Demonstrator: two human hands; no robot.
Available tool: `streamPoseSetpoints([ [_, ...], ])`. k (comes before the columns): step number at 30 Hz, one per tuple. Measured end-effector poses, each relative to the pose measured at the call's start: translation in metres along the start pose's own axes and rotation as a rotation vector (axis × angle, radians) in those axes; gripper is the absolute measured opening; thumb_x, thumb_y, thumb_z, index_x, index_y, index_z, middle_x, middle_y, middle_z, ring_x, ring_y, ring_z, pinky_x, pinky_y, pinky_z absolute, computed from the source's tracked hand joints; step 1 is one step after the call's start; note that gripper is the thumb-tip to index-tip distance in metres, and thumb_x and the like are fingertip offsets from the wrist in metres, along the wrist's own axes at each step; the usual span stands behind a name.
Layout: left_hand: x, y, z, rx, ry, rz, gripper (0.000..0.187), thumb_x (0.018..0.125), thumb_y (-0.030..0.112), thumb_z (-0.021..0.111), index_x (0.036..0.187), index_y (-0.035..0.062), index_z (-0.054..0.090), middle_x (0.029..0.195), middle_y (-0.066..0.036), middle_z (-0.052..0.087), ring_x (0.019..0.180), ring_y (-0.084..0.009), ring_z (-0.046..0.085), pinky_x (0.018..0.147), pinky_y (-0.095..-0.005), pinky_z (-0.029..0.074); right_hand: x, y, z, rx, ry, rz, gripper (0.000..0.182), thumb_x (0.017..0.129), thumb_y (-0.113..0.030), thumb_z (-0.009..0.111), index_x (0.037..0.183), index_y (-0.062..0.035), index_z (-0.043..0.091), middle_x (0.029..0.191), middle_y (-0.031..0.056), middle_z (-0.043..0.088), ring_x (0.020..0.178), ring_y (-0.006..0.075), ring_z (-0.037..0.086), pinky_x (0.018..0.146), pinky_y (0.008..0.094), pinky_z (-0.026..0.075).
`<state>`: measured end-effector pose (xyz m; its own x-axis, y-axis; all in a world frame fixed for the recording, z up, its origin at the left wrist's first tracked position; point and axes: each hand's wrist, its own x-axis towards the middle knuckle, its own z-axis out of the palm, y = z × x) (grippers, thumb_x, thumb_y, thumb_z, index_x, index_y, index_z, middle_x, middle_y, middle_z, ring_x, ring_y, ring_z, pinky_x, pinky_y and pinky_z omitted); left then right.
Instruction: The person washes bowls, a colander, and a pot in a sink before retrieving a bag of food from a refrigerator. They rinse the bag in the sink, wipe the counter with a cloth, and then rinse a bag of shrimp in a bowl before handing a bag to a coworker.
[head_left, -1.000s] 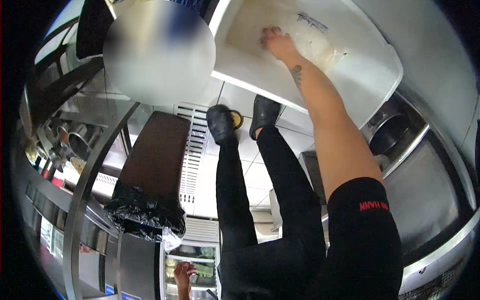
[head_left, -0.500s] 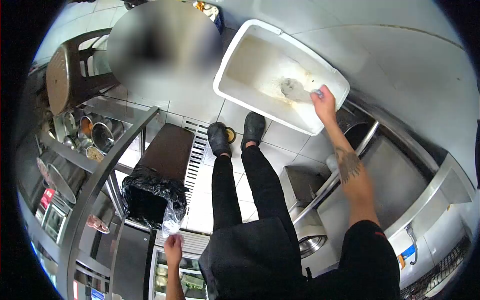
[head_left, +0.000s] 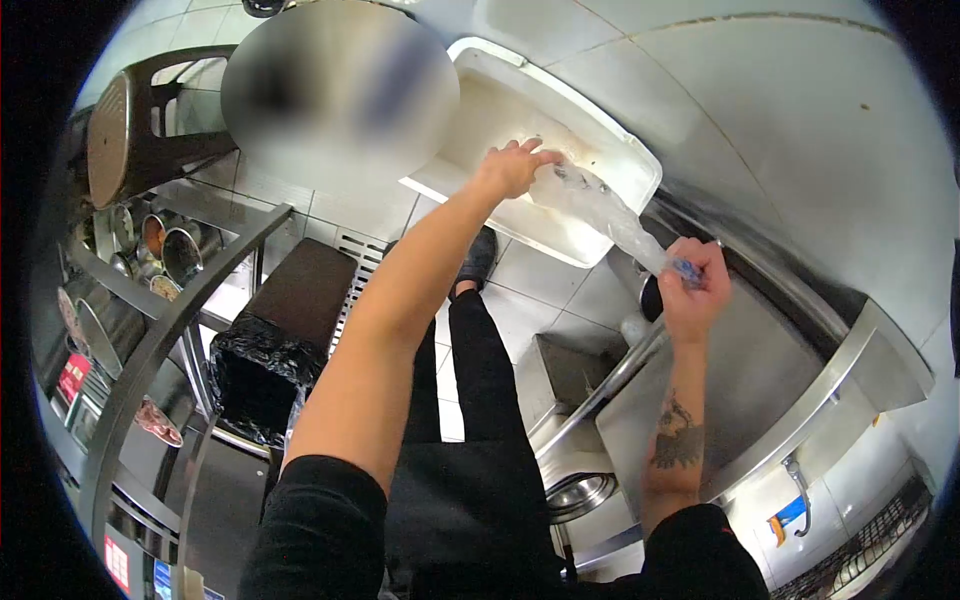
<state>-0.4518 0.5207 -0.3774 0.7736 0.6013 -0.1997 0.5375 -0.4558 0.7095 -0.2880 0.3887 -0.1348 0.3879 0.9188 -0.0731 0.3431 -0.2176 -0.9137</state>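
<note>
My right hand (head_left: 697, 284) is closed round the gathered, bluish end of a clear plastic bag (head_left: 615, 218). The bag stretches down and left from it over a white tub (head_left: 640, 160), whose inside has brownish stains. My left hand (head_left: 514, 168) reaches over the tub, its fingers spread beside the lower part of the bag. Whether the left fingertips touch the plastic is hard to tell.
A bin lined with a black bag (head_left: 262, 370) stands at the left, near a metal rack (head_left: 190, 300) with pots. A brown chair (head_left: 120, 135) is at the upper left. A steel counter (head_left: 740, 400) runs along the right.
My left hand has moved from beside the black-lined bin up over the tub. My right hand has shifted right and down, and the clear bag now stretches out from it.
</note>
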Motion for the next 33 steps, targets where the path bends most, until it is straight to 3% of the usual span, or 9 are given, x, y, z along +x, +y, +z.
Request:
streamPoseSetpoints([
  [4, 0.028, -0.012, 0.020, -0.137, -0.232, -0.238, 0.023, 0.081, 0.006, 0.052, 0.101, 0.0131, 0.060, 0.098, -0.015, 0.062, 0.093, -0.0351, 0.059, 0.077, -0.0431, 0.048, -0.019, 0.033, -0.009, -0.041, 0.135, 0.085, 0.020, 0.069, 0.004, 0.057, 0.082, -0.0048, 0.044, 0.072, 0.0003, 0.044, 0.065, 0.0092, 0.039, 0.059, 0.0232, 0.034],
  [8, 0.014, 0.018, -0.001, -0.238, 0.065, -0.185, 0.019, 0.076, -0.002, 0.050, 0.090, 0.0067, 0.058, 0.086, -0.018, 0.061, 0.084, -0.0372, 0.059, 0.071, -0.0440, 0.047, -0.024, 0.104, 0.015, -0.042, 0.103, 0.315, 0.047, 0.074, 0.006, 0.059, 0.116, -0.0077, 0.042, 0.084, 0.0007, 0.046, 0.075, 0.0078, 0.046, 0.065, 0.0218, 0.041],
  [14, -0.030, 0.087, -0.010, -0.417, 0.108, 0.001, 0.014, 0.072, -0.004, 0.055, 0.085, 0.0004, 0.053, 0.079, -0.019, 0.056, 0.079, -0.0388, 0.057, 0.069, -0.0416, 0.046, -0.011, 0.159, 0.100, -0.326, -0.074, 0.283, 0.093, 0.070, 0.001, 0.067, 0.146, -0.0242, 0.019, 0.098, 0.0205, 0.052, 0.087, 0.0304, 0.052, 0.081, 0.0372, 0.044],
  [16, -0.044, 0.107, -0.010, -0.553, 0.126, -0.017, 0.012, 0.073, -0.004, 0.057, 0.084, -0.0002, 0.051, 0.078, -0.019, 0.055, 0.077, -0.0382, 0.056, 0.067, -0.0412, 0.045, -0.021, 0.204, 0.126, -0.239, 0.038, 0.343, 0.081, 0.072, -0.002, 0.068, 0.141, -0.0250, 0.033, 0.110, 0.0181, 0.045, 0.090, 0.0274, 0.046, 0.083, 0.0369, 0.043],
  [19, -0.061, 0.135, -0.019, -0.587, 0.213, -0.052, 0.009, 0.078, -0.001, 0.057, 0.083, -0.0011, 0.049, 0.077, -0.019, 0.054, 0.074, -0.0375, 0.055, 0.066, -0.0406, 0.044, -0.038, 0.232, 0.134, -0.389, 0.119, 0.065, 0.068, 0.070, 0.000, 0.068, 0.133, -0.0167, 0.045, 0.109, 0.0139, 0.045, 0.097, 0.0260, 0.044, 0.084, 0.0360, 0.042],
  [22, -0.077, 0.145, -0.032, -0.671, 0.236, -0.189, 0.009, 0.083, 0.002, 0.057, 0.082, -0.0024, 0.049, 0.075, -0.017, 0.055, 0.075, -0.0346, 0.057, 0.067, -0.0394, 0.045, -0.038, 0.236, 0.131, -0.144, 0.368, -0.116, 0.049, 0.074, -0.007, 0.066, 0.120, -0.0075, 0.053, 0.111, 0.0126, 0.047, 0.101, 0.0249, 0.046, 0.085, 0.0340, 0.043],
  [24, -0.086, 0.143, -0.033, -0.758, 0.196, -0.208, 0.012, 0.085, 0.005, 0.056, 0.093, -0.0011, 0.051, 0.087, -0.017, 0.057, 0.081, -0.0300, 0.059, 0.070, -0.0377, 0.046, -0.037, 0.233, 0.122, 0.066, 0.371, 0.226, 0.039, 0.074, -0.009, 0.065, 0.112, -0.0038, 0.055, 0.108, 0.0122, 0.050, 0.100, 0.0231, 0.049, 0.084, 0.0338, 0.044],
  [27, -0.118, 0.148, -0.044, -0.696, 0.345, -0.241, 0.045, 0.083, 0.008, 0.060, 0.123, 0.0030, 0.041, 0.116, -0.019, 0.048, 0.096, -0.0277, 0.057, 0.079, -0.0370, 0.048, -0.030, 0.227, 0.107, 0.299, 0.596, 0.469, 0.032, 0.074, 0.002, 0.061, 0.105, 0.0040, 0.056, 0.100, 0.0131, 0.058, 0.093, 0.0225, 0.056, 0.082, 0.0354, 0.047],
  [33, -0.273, 0.114, -0.089, -0.709, 0.320, -0.405, 0.035, 0.083, 0.006, 0.056, 0.116, 0.0025, 0.047, 0.101, -0.015, 0.055, 0.086, -0.0253, 0.061, 0.075, -0.0357, 0.049, -0.024, 0.180, 0.085, 0.052, 0.698, 0.620, 0.021, 0.079, -0.001, 0.060, 0.098, 0.0076, 0.060, 0.091, 0.0141, 0.063, 0.079, 0.0234, 0.061, 0.067, 0.0354, 0.051],
])
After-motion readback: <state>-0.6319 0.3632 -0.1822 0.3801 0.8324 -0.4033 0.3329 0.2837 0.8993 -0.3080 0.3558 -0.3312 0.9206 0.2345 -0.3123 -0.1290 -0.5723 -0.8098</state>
